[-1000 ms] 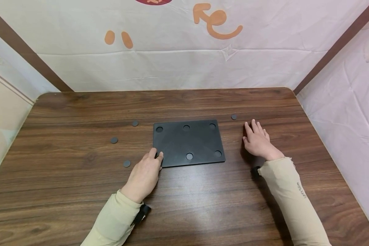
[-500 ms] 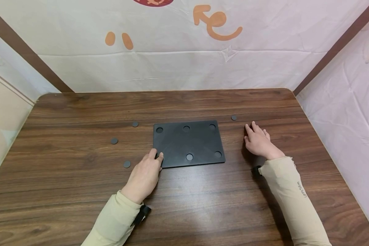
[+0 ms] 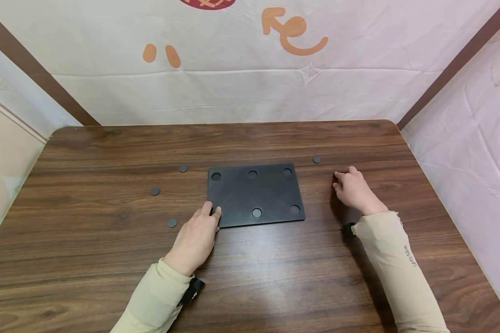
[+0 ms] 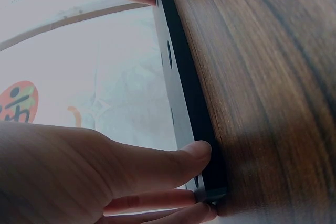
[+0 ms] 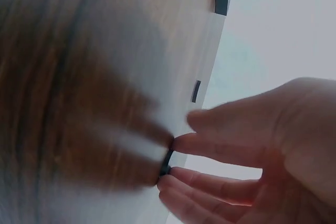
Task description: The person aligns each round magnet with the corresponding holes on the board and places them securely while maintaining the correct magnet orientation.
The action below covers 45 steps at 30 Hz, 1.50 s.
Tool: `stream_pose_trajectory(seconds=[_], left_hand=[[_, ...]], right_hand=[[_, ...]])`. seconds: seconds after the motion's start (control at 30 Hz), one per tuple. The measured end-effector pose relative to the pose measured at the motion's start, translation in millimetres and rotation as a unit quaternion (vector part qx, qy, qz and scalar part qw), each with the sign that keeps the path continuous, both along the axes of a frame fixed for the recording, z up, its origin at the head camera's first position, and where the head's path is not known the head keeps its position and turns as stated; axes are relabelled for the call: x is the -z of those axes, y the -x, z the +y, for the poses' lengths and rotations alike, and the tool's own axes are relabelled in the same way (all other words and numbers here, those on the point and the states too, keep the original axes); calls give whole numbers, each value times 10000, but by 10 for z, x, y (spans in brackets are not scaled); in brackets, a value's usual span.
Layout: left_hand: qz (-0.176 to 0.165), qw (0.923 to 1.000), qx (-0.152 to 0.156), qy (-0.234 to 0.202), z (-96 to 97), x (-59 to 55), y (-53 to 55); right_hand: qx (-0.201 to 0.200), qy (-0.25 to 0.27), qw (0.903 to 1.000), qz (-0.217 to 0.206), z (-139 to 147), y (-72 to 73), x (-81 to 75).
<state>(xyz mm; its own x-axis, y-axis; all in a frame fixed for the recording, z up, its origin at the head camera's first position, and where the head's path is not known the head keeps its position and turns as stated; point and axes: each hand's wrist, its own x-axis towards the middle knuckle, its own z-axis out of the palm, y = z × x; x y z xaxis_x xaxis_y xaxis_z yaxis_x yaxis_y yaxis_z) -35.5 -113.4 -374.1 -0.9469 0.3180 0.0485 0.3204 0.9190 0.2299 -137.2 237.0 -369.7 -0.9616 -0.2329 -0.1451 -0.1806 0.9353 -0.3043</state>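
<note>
A black rectangular board with several round recesses lies on the wooden table. My left hand holds its near left corner, the thumb against the front edge and fingers at the left side. To the right of the board, my right hand reaches down to the tabletop. In the right wrist view, its fingertips touch a small dark disc lying flat, while the thumb stands apart from it. Another dark disc lies beyond the board's far right corner.
Left of the board, three dark discs lie spread out: a far disc, a middle disc and a near disc. The brown wood-grain table ends at a pale printed cloth wall.
The fingers of my right hand, spread forward before, have drawn in and bent down to the disc. My left hand and the board have stayed in place.
</note>
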Motion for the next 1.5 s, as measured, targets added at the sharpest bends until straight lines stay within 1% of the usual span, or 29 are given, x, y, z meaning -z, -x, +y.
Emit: stream_pose_trajectory(seconds=[0.1,0.17,0.37,0.57,1.07,1.33,1.5], left_hand=[[32,10000,6,2,0,3,0],[46,10000,12,1,0,4,-1],[-4,10000,18,2,4,1,-1],[-27,10000,10,12,5,-6,3],[24,10000,14,21,-1,-2,-2],[18,10000,13,25,1,1,-3],[25,10000,5,20,0,2,-2]], right_hand=[[39,89,9998,196,23,-6,-2],[154,207,9993,274,35,-9,-1],[637,521,9962,296,75,-15,-11],[881,656,9934,334,93,-9,-24],[914,412,9943,377,120,8,-22],[941,493,9938,333,109,-3,2],[951,538,9933,376,105,-1,23]])
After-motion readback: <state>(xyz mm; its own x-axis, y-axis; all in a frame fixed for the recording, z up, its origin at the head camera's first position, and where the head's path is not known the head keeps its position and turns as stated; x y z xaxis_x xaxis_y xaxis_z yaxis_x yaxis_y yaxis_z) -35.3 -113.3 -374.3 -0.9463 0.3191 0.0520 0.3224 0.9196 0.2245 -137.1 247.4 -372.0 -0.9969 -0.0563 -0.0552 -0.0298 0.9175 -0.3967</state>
